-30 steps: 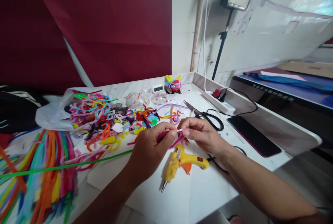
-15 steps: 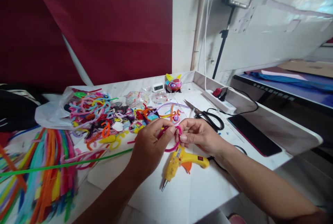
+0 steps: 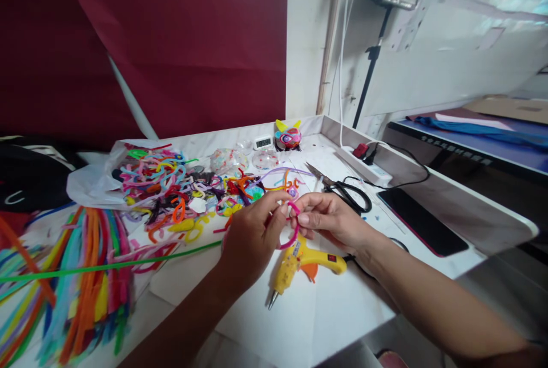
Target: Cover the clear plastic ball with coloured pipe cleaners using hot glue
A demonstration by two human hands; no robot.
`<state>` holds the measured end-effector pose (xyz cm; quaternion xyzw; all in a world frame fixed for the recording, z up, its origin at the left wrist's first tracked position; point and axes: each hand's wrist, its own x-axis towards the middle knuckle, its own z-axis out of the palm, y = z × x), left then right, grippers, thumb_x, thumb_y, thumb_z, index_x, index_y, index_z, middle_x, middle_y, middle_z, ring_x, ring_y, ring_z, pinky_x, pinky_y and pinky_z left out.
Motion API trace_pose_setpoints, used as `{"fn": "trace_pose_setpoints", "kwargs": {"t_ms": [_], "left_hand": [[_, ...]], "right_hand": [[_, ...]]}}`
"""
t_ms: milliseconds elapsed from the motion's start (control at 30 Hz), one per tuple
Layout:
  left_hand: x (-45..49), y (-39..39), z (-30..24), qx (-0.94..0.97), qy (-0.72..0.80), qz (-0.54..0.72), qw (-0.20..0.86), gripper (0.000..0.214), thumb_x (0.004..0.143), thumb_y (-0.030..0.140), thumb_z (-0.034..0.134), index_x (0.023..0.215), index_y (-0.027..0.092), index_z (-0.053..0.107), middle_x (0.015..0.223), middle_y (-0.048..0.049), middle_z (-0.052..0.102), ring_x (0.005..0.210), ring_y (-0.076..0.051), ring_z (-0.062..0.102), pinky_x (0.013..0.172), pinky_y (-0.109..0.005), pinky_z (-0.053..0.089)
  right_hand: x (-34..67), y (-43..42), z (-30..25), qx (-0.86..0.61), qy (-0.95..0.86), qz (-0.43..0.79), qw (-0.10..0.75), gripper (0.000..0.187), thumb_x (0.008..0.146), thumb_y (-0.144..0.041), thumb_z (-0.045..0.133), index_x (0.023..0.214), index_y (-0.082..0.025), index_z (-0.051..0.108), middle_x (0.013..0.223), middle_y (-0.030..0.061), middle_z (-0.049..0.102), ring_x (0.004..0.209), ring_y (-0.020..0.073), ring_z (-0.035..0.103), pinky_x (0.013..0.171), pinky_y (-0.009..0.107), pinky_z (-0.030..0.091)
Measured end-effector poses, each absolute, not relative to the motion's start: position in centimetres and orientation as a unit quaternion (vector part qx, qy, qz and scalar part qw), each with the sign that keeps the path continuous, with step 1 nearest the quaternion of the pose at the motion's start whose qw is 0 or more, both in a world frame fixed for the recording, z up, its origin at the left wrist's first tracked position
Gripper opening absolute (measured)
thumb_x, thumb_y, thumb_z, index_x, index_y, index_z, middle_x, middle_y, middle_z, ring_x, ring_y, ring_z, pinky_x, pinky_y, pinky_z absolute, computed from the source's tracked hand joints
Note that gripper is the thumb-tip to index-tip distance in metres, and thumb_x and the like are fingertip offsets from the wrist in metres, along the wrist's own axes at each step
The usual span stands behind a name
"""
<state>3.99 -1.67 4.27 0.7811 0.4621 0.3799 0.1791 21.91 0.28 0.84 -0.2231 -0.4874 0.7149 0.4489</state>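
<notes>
My left hand (image 3: 252, 237) pinches a magenta pipe cleaner (image 3: 293, 237), which curves in a loop between my two hands. From the other side, my right hand (image 3: 331, 218) grips the same pipe cleaner with thumb and fingertips. Just below the loop lies a yellow hot glue gun (image 3: 290, 268), its metal nozzle pointing toward me and its orange trigger showing. A long green pipe cleaner (image 3: 141, 261) stretches leftward from beside my left hand; its near end is hidden there.
Loose pipe cleaners (image 3: 92, 276) spread at the left, with a plastic bag (image 3: 92, 182) of curled pieces behind. Black-handled scissors (image 3: 342, 188), a phone (image 3: 422, 222) and a power strip (image 3: 368, 167) lie right. At the back stand a small timer (image 3: 263, 143) and a colourful figure (image 3: 288, 137).
Fingers of my left hand have shifted a little on the magenta pipe cleaner, and its loop shows less on the left side. The view has turned slightly left.
</notes>
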Motion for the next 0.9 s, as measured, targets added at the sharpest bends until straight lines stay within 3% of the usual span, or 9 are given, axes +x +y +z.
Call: {"fn": "trace_pose_setpoints", "kwargs": {"t_ms": [167, 500, 767, 900], "left_hand": [[3.8, -1.5, 4.3, 0.799, 0.446, 0.371, 0.159, 0.028, 0.093, 0.025, 0.045, 0.106, 0.02, 0.07, 0.054, 0.0026, 0.062, 0.058, -0.014, 0.062, 0.061, -0.022, 0.046], [3.6, -1.0, 3.9, 0.818, 0.42, 0.385, 0.078, 0.019, 0.091, 0.022, 0.052, 0.096, 0.019, 0.069, 0.083, -0.0012, 0.074, 0.07, -0.013, 0.066, 0.073, -0.021, 0.048], [3.7, -0.8, 3.5, 0.832, 0.405, 0.379, 0.029, 0.018, 0.092, 0.017, 0.048, 0.091, 0.019, 0.066, 0.086, -0.0024, 0.074, 0.079, -0.016, 0.069, 0.07, -0.024, 0.049], [3.8, -0.7, 3.0, 0.828, 0.413, 0.379, 0.006, 0.02, 0.09, 0.015, 0.048, 0.097, 0.019, 0.066, 0.091, -0.0037, 0.075, 0.08, -0.016, 0.07, 0.07, -0.025, 0.051]], "right_hand": [[22.0, 0.4, 0.8, -0.21, -0.47, 0.74, 0.434, 0.018, 0.072, -0.022, 0.082, 0.085, -0.014, 0.073, 0.069, 0.0013, 0.07, 0.054, 0.0063, 0.059, 0.047, 0.015, 0.042], [22.2, 0.5, 0.6, -0.222, -0.474, 0.733, 0.435, 0.018, 0.074, -0.024, 0.08, 0.087, -0.014, 0.074, 0.07, 0.0027, 0.072, 0.049, 0.0057, 0.056, 0.046, 0.016, 0.043], [22.2, 0.5, 0.7, -0.227, -0.458, 0.747, 0.425, 0.016, 0.074, -0.025, 0.08, 0.081, -0.013, 0.072, 0.063, 0.0017, 0.069, 0.045, 0.0059, 0.055, 0.043, 0.016, 0.041], [22.2, 0.4, 0.7, -0.242, -0.464, 0.739, 0.424, 0.017, 0.073, -0.025, 0.08, 0.076, -0.012, 0.069, 0.062, 0.0014, 0.069, 0.041, 0.0045, 0.051, 0.041, 0.016, 0.037]]}}
